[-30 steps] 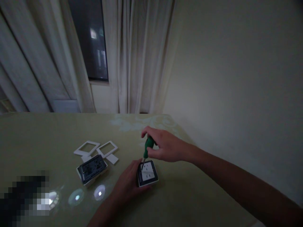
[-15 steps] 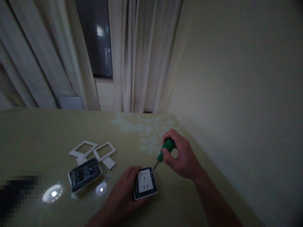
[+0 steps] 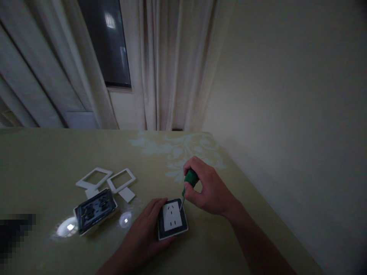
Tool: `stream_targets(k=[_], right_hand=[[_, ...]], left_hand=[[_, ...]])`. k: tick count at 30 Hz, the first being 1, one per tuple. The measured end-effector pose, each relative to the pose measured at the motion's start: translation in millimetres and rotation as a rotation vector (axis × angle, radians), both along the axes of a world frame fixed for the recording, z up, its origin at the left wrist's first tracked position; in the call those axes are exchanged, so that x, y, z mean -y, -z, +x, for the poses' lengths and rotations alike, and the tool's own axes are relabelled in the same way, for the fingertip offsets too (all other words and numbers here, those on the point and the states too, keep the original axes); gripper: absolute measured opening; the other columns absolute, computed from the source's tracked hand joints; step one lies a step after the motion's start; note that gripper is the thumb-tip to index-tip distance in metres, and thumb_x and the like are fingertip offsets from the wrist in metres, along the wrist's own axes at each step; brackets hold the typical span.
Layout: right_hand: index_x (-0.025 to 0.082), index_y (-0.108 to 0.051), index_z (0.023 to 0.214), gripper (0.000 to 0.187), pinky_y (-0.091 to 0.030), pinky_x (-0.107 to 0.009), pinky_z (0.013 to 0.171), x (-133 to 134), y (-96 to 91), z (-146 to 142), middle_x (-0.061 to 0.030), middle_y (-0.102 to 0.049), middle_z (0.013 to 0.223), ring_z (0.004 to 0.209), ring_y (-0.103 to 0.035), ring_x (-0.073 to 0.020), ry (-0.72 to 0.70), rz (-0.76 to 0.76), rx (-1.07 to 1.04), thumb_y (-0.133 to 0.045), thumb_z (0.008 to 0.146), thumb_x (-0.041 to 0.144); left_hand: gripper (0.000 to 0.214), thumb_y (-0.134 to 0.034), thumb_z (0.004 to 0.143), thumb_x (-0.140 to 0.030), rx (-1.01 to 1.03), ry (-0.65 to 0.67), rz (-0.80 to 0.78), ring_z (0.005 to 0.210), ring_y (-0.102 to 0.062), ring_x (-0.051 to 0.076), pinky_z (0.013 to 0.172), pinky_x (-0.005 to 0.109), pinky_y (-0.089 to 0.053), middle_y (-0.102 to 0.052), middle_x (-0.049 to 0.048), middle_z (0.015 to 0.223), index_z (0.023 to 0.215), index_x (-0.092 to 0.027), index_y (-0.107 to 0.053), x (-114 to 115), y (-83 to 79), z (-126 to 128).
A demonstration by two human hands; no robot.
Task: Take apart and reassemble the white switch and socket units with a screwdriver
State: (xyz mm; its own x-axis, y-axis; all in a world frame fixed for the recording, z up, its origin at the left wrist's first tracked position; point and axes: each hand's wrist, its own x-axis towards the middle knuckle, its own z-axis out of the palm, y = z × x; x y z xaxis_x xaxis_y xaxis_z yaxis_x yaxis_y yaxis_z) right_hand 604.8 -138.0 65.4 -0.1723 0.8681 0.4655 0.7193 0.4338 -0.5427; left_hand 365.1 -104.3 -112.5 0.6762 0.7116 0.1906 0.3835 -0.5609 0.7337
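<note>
A wall socket with a white slotted face and dark surround lies face up on the table. My left hand grips it along its left side, the fingers partly hidden behind it. In my right hand, closed around the handle, is a green screwdriver held at a slant. Its metal shaft reaches down to the right edge of the socket's white face, near the top. Whether the tip sits in a gap or only touches the surface, I cannot tell.
To the left, a second box-like socket unit shows dark inner parts. Behind it lie two white frames and small white plates. The table meets a wall on the right; curtains hang beyond its far edge.
My right hand has brought the screwdriver slightly left and tilted it more upright against the socket. The whole view has shifted a little; my left hand keeps its hold.
</note>
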Motion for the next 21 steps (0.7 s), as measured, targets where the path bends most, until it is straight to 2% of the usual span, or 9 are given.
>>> stream_targets(k=[8,21], right_hand=[[0.024,-0.053,0.097,0.020,-0.041,-0.032,0.074,1.6,-1.4,2.3,0.0012,-0.054,0.090,0.081,-0.052,-0.0177,0.003,0.022,-0.018,-0.060,0.080,0.016],[0.024,-0.053,0.096,0.023,-0.039,-0.031,0.073,-0.4,2.4,2.8,0.0023,-0.052,0.089,0.080,-0.049,-0.0162,-0.029,0.028,-0.039,-0.060,0.077,0.012]], left_hand=[[0.089,-0.087,0.084,-0.037,-0.034,0.011,0.025,0.138,-0.064,0.038,0.115,0.054,-0.057,-0.059,0.0120,0.156,0.158,-0.036,-0.037,-0.4,5.1,-1.9],[0.088,-0.087,0.084,-0.030,0.021,0.007,0.094,0.131,-0.070,0.036,0.108,0.052,-0.062,-0.064,0.0101,0.150,0.158,-0.037,-0.040,-0.5,5.0,-2.4]])
